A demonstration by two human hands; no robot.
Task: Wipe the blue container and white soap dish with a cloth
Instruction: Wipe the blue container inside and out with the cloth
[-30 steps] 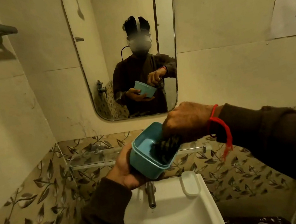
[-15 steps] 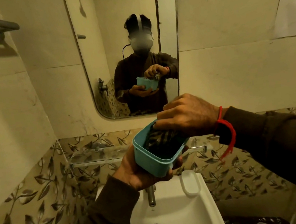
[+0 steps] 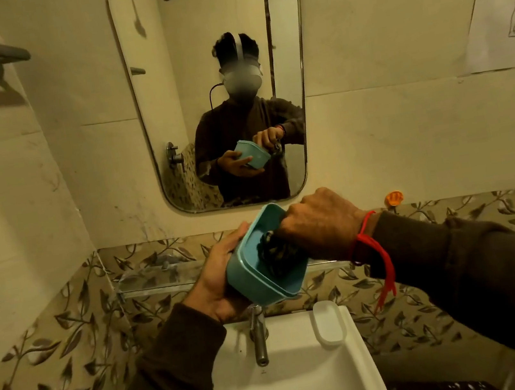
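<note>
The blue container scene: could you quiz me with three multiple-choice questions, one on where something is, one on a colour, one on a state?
1. Where is the white soap dish?
A. on the sink's rim, right of the tap
B. in the left hand
C. on the towel rail

2. What colour is the thread on the right wrist?
A. green
B. red
C. white

3. What is inside the blue container?
A. water
B. nothing
C. a dark cloth

Answers: 1 A, it lies on the sink beside the tap. 2 B, the thread is red. 3 C, the right hand presses the cloth in while the left hand holds the container.
</note>
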